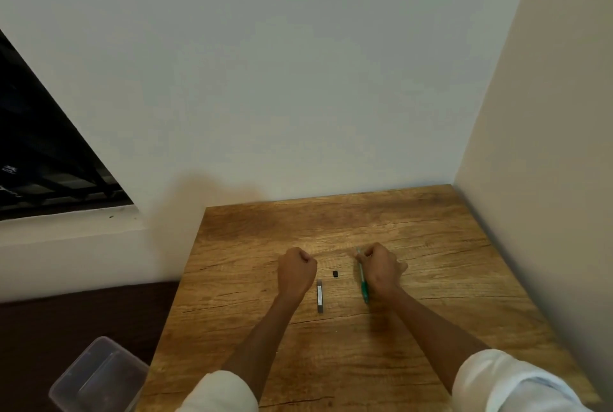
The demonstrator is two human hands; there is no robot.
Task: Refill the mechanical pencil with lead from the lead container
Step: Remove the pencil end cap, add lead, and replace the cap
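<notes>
So the wood-grain desk (431, 279) sits tucked into a corner, walls behind it and on its right. The slim grey rectangular lead container (319, 296) lies on the desk about mid-way, running front to back. Just left of it is the left hand (296, 270), and a small black cap-like piece (335, 273) lies behind and to its right. Right of that is the green mechanical pencil (362, 279), in the right hand (381, 270). A clear plastic tub (96, 378) sits off the desk, down at front left.

The green mechanical pencil (362, 279) points toward twelve o'clock, gripped in a fist. At its nine o'clock the grey lead container (319, 296) lies flat (a small black cap (335, 273) sits apart, between them).
</notes>
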